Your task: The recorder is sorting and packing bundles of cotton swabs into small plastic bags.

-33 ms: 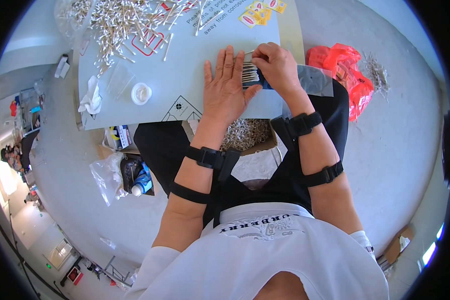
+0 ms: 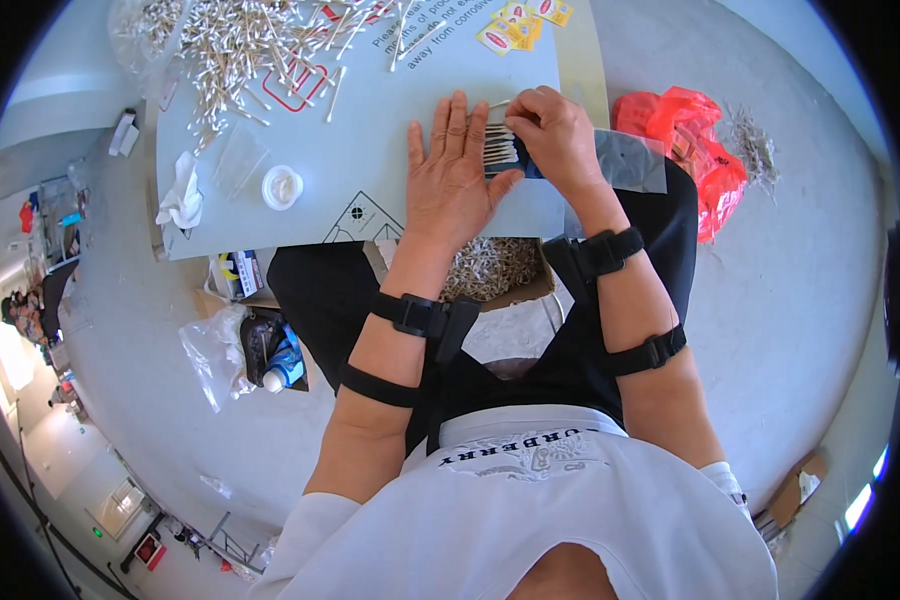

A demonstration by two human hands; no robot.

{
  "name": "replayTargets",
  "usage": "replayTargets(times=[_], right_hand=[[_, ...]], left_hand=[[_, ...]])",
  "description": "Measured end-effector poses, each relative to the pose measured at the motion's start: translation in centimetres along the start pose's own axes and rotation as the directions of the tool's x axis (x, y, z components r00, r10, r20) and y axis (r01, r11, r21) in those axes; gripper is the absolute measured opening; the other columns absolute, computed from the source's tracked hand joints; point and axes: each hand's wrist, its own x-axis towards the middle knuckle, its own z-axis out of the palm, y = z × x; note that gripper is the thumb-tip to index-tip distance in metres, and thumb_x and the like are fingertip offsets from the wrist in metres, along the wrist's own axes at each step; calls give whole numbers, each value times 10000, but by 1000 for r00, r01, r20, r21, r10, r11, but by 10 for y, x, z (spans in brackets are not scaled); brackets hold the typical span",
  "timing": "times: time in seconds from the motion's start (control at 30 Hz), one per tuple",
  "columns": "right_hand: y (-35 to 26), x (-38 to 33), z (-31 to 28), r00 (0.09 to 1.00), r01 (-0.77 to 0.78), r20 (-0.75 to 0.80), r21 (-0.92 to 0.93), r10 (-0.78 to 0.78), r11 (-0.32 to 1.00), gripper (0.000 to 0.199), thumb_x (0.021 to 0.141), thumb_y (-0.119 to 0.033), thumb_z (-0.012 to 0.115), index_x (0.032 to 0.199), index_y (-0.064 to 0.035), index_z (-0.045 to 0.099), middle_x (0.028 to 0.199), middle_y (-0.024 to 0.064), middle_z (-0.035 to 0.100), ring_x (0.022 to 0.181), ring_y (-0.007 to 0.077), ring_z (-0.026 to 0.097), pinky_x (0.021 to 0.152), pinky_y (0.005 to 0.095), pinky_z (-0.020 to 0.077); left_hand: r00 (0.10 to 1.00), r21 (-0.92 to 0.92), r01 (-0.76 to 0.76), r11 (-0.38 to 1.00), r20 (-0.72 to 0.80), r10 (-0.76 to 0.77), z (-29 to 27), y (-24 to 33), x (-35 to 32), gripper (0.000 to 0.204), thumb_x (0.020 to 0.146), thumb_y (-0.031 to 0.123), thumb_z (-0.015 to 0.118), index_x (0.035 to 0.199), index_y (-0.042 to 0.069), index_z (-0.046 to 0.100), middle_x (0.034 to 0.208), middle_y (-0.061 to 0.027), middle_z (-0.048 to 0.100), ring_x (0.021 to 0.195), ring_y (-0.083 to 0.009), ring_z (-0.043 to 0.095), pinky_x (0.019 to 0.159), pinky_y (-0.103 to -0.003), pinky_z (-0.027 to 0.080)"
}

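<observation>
My left hand (image 2: 450,190) lies flat on the pale table (image 2: 350,150), fingers stretched out and slightly apart. Beside its index finger and thumb is a row of cotton swabs (image 2: 500,148), lined up side by side on something dark blue; the hand covers their left ends. At the far end of this row, my right hand (image 2: 558,140) is closed in a pinch on a single cotton swab (image 2: 500,104), which is partly hidden by the fingers. Under the right wrist, a clear plastic sheet (image 2: 635,163) reaches past the table's right edge.
A large heap of loose cotton swabs (image 2: 240,60) covers the far left of the table. Nearer stand a small white tub (image 2: 282,187) and crumpled tissue (image 2: 182,195). Yellow packets (image 2: 515,28) lie at the back. A carton of swabs (image 2: 490,270) sits below; a red bag (image 2: 715,170) is right.
</observation>
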Motion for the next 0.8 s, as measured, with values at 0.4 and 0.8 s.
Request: replayTargets(times=[0.4, 0.8], right_hand=[[2, -14, -6, 981, 191, 14, 88, -193, 978, 57, 795, -80, 672, 836, -42, 660, 827, 101, 599, 751, 303, 625, 672, 377, 500], [-1, -4, -4, 990, 136, 50, -67, -132, 988, 70, 794, -98, 670, 807, -32, 648, 817, 119, 623, 774, 340, 631, 673, 410, 502]], left_hand=[[999, -50, -1, 999, -54, -2, 1, 2, -1, 862, 828, 505, 653, 1484, 55, 323, 1564, -157, 277, 1459, -297, 241, 1171, -552, 122], [1000, -17, -1, 1000, -11, 1, 2, 0, -2, 833, 903, 598, 492, 1511, 74, 272, 1584, -145, 235, 1476, -297, 188, 1175, -540, 88]])
